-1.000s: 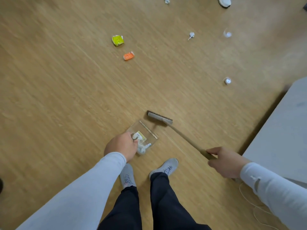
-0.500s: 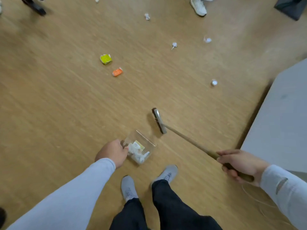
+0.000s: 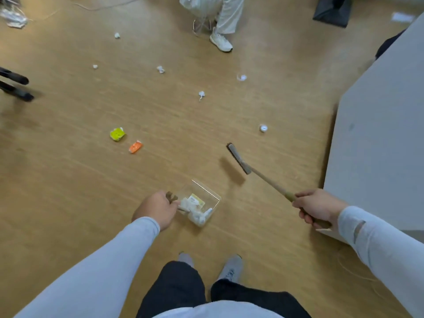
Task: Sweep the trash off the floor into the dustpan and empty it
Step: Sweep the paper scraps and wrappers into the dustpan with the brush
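My left hand (image 3: pixel 157 208) grips the handle of a clear plastic dustpan (image 3: pixel 206 193) that holds white paper scraps and a yellow-labelled wrapper, just ahead of my feet. My right hand (image 3: pixel 317 206) grips the wooden handle of a brush (image 3: pixel 238 158), whose head hangs a little above the floor, up and right of the dustpan, with its shadow below. On the wooden floor lie a yellow-green wrapper (image 3: pixel 117 134), an orange wrapper (image 3: pixel 135 147), a small white round scrap (image 3: pixel 263 128) and several crumpled white scraps, one of them a white scrap (image 3: pixel 201 94) in the middle.
A grey table or cabinet (image 3: pixel 378 145) fills the right side. Another person's leg and white shoe (image 3: pixel 221 42) stand at the top. Black legs of some stand (image 3: pixel 16 84) reach in from the left. A dark box (image 3: pixel 332 10) sits at the top right.
The brush head has lifted off the floor and swung right, away from the dustpan mouth. My view has tilted up, showing more floor, and the dustpan has risen with my left hand.
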